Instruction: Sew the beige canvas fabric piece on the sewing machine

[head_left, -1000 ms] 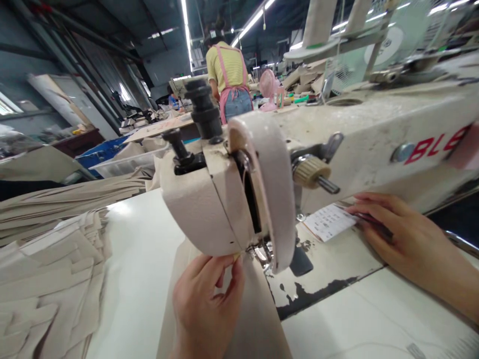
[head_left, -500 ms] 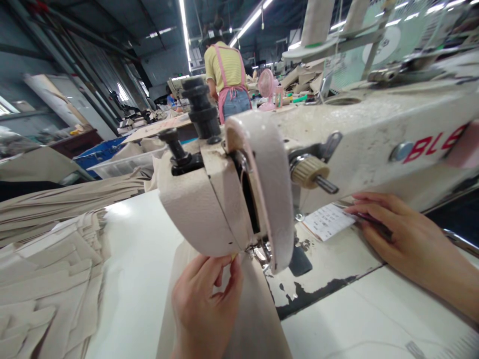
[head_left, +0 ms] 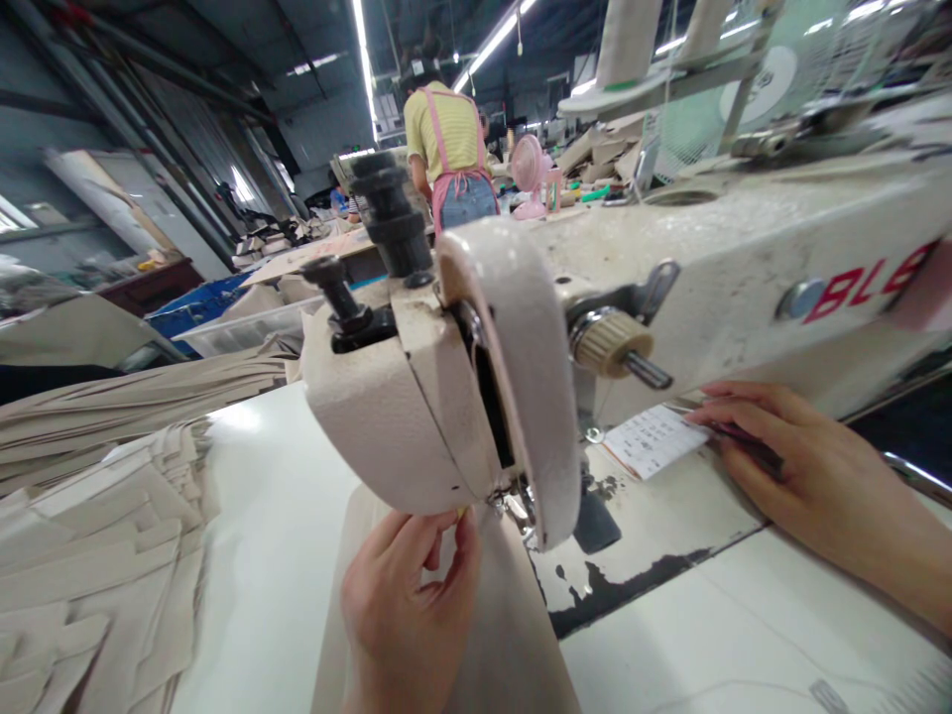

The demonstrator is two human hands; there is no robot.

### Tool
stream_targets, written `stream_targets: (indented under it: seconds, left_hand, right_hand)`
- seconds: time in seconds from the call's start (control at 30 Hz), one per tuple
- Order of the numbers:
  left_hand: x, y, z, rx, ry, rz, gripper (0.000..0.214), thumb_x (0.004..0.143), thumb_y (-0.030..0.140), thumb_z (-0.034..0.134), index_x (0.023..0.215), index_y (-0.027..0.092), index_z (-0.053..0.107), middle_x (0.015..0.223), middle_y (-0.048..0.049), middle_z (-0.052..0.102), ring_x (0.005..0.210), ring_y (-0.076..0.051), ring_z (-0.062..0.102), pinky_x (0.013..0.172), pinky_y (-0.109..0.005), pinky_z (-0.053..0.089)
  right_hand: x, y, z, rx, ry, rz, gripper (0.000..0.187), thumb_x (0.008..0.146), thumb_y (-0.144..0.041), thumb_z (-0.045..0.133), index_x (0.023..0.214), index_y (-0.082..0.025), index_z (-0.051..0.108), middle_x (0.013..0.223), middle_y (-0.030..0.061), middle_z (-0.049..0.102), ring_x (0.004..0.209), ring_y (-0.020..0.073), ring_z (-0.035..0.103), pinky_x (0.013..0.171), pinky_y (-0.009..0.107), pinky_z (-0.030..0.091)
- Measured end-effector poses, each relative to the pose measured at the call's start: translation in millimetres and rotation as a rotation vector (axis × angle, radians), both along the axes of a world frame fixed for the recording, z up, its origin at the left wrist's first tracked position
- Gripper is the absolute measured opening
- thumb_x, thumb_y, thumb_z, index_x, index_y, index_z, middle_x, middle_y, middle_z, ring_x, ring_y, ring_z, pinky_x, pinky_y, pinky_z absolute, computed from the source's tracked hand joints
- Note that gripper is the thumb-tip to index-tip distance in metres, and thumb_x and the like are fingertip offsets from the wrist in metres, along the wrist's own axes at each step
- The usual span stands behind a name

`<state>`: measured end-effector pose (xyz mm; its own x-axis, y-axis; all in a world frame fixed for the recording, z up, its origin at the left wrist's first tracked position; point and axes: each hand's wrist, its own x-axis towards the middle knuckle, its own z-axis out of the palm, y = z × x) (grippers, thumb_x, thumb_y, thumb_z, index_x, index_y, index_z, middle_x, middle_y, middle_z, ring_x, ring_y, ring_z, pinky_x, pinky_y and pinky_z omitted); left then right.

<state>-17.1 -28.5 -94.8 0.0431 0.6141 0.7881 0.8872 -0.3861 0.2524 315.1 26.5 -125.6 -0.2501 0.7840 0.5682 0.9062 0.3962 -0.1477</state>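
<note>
Both hands are at the sewing machine (head_left: 521, 327). Her left hand (head_left: 406, 615) is curled just under the machine head, thumb and forefinger pinched together on something small and yellowish at the fabric's (head_left: 513, 635) top edge, right beside the presser foot (head_left: 513, 504); what it is I cannot tell. That beige fabric lies flat on the table (head_left: 275, 555) and runs from the foot down toward her. Right hand (head_left: 803, 476) lies flat and open on the machine bed, fingers stretched leftward, their tips on a dark thin tool (head_left: 736, 434) and touching the edge of a printed paper slip (head_left: 654, 438). Cut beige pieces (head_left: 96, 565) are stacked at the table's left. Farther back, a person in a pink apron (head_left: 450, 149) stands facing away, near a pink fan (head_left: 530, 169).
</note>
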Motion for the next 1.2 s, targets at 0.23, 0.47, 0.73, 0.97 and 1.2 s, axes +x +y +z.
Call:
stream_targets:
  seconds: [0.23,0.47,0.73,0.97,1.2]
  left_hand:
    - [0.0,0.5,-3.2,-0.021,0.008,0.012,0.01,0.082,0.019,0.061,0.072,0.019,0.062,0.056,0.0034,0.056,0.044,-0.008,0.049,0.049,-0.018,0.037]
    - [3.4,4.2,-3.4,-0.031,-0.006,-0.013,0.021,0.086,0.023,0.057,0.066,0.018,0.062,0.052,0.0027,0.055,0.042,-0.009,0.049,0.047,-0.019,0.036]
    - [10.4,8.6,8.4,-0.086,-0.079,-0.095,0.031,0.084,0.019,0.052,0.054,0.016,0.057,0.048,0.0023,0.049,0.039,-0.007,0.043,0.041,-0.015,0.034]
    - [12.1,11.0,6.0,-0.141,-0.179,-0.16,0.031,0.084,0.019,0.05,0.054,0.016,0.058,0.051,0.0005,0.052,0.043,-0.009,0.047,0.042,-0.016,0.035]
    - [-1.9,1.6,7.7,-0.083,-0.142,-0.222,0.01,0.081,0.013,0.059,0.074,0.017,0.066,0.075,-0.003,0.062,0.067,-0.014,0.06,0.06,-0.022,0.047]
  right_hand:
    - [-0.7,0.0,-1.0,0.0,0.011,-0.016,0.031,0.09,-0.032,0.04,0.105,-0.02,0.063,0.118,0.0102,0.058,0.102,0.0258,0.063,0.08,0.04,0.055]
    - [-0.7,-3.0,4.8,0.047,0.036,0.002,0.03,0.088,-0.032,0.042,0.103,-0.018,0.064,0.115,0.012,0.059,0.099,0.0265,0.063,0.079,0.042,0.055]
    - [-95.7,-36.3,48.8,-0.429,0.594,0.263,0.009,0.088,-0.028,0.056,0.093,-0.027,0.064,0.083,-0.001,0.067,0.073,0.0173,0.064,0.063,0.029,0.052]
    - [-164.6,-19.4,30.2,-0.462,0.672,0.357,0.007,0.074,-0.02,0.07,0.075,-0.021,0.063,0.081,0.0005,0.064,0.079,0.0216,0.062,0.07,0.031,0.048]
    - [-156.0,-26.9,25.9,-0.394,0.655,0.332,0.017,0.088,-0.026,0.053,0.072,-0.021,0.058,0.071,-0.0003,0.064,0.067,0.02,0.062,0.061,0.029,0.049]
